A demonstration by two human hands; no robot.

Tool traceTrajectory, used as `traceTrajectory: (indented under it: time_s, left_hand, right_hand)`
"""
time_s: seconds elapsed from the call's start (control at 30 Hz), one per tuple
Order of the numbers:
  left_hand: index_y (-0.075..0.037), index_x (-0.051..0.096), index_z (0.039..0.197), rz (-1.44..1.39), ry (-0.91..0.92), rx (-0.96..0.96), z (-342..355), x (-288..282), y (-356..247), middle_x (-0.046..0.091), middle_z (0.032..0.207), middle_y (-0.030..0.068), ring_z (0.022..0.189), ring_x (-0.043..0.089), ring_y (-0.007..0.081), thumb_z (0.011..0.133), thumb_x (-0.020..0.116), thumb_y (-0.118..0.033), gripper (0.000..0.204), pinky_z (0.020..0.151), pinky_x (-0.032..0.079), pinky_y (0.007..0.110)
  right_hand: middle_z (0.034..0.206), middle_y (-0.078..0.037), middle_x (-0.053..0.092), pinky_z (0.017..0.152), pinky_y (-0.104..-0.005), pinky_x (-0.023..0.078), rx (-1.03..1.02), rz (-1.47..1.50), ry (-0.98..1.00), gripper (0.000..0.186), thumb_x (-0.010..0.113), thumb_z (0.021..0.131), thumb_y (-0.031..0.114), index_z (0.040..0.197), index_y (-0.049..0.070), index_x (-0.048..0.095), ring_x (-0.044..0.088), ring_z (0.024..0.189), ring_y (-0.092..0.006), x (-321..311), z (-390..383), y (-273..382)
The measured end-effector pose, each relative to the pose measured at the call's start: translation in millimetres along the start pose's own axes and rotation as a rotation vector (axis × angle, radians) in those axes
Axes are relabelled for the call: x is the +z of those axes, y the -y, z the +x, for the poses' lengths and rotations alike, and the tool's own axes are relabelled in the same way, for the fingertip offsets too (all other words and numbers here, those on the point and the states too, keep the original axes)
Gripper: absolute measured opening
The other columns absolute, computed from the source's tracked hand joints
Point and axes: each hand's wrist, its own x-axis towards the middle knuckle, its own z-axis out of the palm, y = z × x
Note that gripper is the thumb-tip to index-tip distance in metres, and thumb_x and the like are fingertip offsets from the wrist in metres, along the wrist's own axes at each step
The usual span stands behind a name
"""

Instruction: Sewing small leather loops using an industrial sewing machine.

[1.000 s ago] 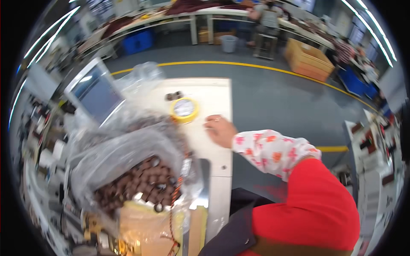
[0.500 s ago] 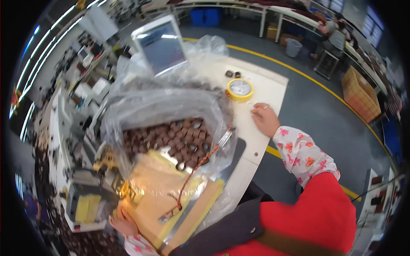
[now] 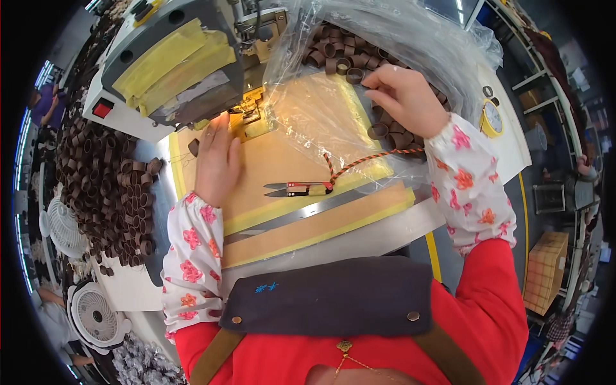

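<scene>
My left hand (image 3: 218, 160) rests at the sewing machine head (image 3: 173, 70), its fingers stretched toward the lit metal presser area (image 3: 251, 114). The fingertips are partly hidden under the machine. A small brown loop (image 3: 194, 147) lies beside those fingers. My right hand (image 3: 410, 99) hovers over the pile of brown loops (image 3: 385, 131) in the clear plastic bag (image 3: 443, 54). Its thumb and index finger are apart, close to one brown loop (image 3: 354, 76), with nothing visible between them. Thread snips (image 3: 298, 189) on an orange-and-black cord (image 3: 372, 157) lie on the tan work surface.
Many brown loops (image 3: 106, 192) are heaped left of the machine. A white fan (image 3: 96, 316) stands at the lower left. Yellow tape (image 3: 492, 120) sits on the table's right side. Beyond the table edge are the floor and a checked orange bin (image 3: 545, 273).
My view has swung leftward and down toward the machine. My right hand has gone from the bare table beside the tape to the loops in the bag. My left hand stays near the machine.
</scene>
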Motion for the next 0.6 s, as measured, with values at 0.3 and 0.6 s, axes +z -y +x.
traceTrajectory:
  time_s: [0.3, 0.6]
  left_hand:
    - [0.001, 0.053, 0.102, -0.098, -0.041, -0.057, 12.6, 24.1, 15.9, 0.059, 0.089, 0.0182, 0.081, 0.054, 0.0350, 0.079, 0.056, -0.012, 0.028, 0.073, 0.041, 0.041]
    - [0.003, 0.058, 0.084, -0.348, -0.016, -0.276, 20.4, 21.0, 16.4, 0.060, 0.068, 0.0140, 0.064, 0.059, 0.0244, 0.084, 0.057, -0.019, 0.022, 0.058, 0.044, 0.031]
  right_hand:
    - [0.086, -0.010, 0.058, 0.067, -0.0382, 0.048, -0.050, -0.641, 0.241, 0.012, 0.054, 0.072, 0.009, 0.084, 0.007, 0.056, 0.058, 0.084, -0.0278, 37.2, 47.5, -35.8]
    - [0.076, -0.010, 0.049, 0.061, -0.0356, 0.046, -0.242, -0.800, 0.378, 0.009, 0.056, 0.068, 0.003, 0.074, 0.003, 0.048, 0.055, 0.075, -0.0287, 30.6, 61.6, -40.1]
